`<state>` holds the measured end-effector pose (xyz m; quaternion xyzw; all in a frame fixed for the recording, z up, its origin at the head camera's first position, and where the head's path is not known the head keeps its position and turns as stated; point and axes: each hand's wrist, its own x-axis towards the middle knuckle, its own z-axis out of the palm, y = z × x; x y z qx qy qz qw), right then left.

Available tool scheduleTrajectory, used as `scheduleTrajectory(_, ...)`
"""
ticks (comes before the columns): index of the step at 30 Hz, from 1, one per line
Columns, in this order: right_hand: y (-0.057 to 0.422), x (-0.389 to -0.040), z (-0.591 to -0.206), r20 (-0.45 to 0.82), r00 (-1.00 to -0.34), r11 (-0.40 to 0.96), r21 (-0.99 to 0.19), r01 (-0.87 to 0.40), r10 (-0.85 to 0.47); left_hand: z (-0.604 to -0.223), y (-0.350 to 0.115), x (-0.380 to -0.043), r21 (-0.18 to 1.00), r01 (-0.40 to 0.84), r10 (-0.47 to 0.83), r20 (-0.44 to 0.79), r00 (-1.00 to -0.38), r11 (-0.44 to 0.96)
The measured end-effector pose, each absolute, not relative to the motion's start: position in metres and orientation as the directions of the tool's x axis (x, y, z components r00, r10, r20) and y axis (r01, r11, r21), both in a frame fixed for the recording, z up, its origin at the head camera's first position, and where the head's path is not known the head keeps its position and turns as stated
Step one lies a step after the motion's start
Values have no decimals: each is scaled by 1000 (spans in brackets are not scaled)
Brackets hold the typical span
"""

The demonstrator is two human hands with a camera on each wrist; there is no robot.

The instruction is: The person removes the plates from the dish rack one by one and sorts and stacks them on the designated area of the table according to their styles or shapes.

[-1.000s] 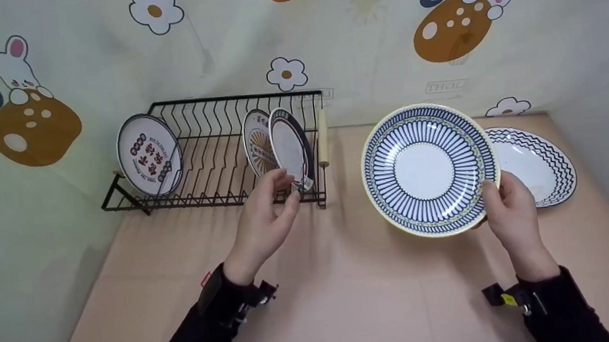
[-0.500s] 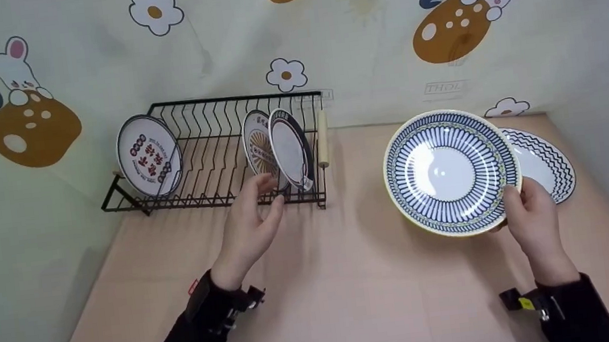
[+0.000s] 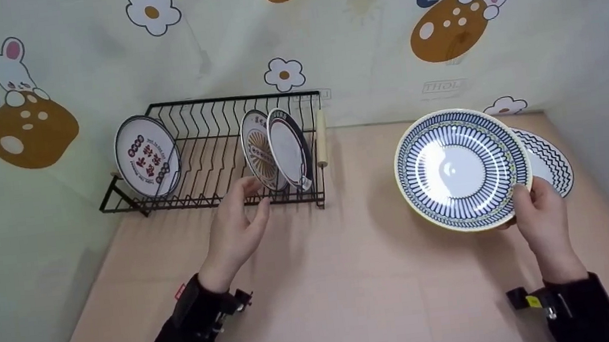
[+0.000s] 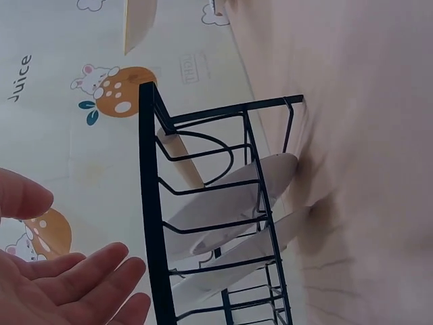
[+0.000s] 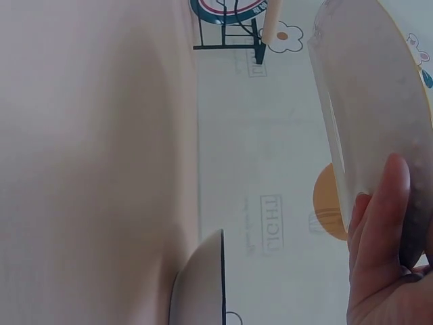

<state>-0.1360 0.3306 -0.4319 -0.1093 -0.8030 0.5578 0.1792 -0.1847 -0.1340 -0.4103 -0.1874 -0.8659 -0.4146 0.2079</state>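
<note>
My right hand (image 3: pixel 545 224) grips the lower right rim of a round plate (image 3: pixel 462 170) patterned in blue and white with a yellowish edge, thumb on top and fingers beneath. The plate is held up off the table, as its pale underside (image 5: pixel 372 101) in the right wrist view shows. Partly behind it lies an oval dish (image 3: pixel 549 160) with black wavy lines. My left hand (image 3: pixel 234 233) holds nothing and hovers at the front of the black wire dish rack (image 3: pixel 210 202), its fingers loosely bent; the left wrist view shows the fingers (image 4: pixel 88 277) apart from the rack.
In the rack, a plate with red characters (image 3: pixel 147 157) leans at the left end. Two more, a fan-patterned plate (image 3: pixel 260 150) and a dark-rimmed plate (image 3: pixel 288 147), lean near the wooden handle (image 3: pixel 321 137) on the right. A printed cloth wall (image 3: pixel 372 60) stands behind the table (image 3: pixel 354 303).
My right hand has moved the round plate to the right, over more of the oval dish, and tilted it a little. My left hand has drawn left and slightly down, away from the dark-rimmed plate.
</note>
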Motion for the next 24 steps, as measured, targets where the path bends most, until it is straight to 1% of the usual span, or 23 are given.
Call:
scheduleTrajectory(9,340,-135,-433,118,-901,383,-922,57,417,-416,-149,-186,592,513,135,565,-814,622)
scheduleTrajectory(14,348,-135,-434,131,-892,403,-913,62,434,-415,-158,-187,559,524,131,594,-794,643)
scheduleTrajectory(17,351,-136,-434,134,-887,411,-909,68,443,-413,-162,-187,534,510,130,594,-794,675)
scheduleTrajectory(24,360,-136,-433,98,-883,409,-906,112,459,-408,-177,-189,483,460,120,582,-805,745)
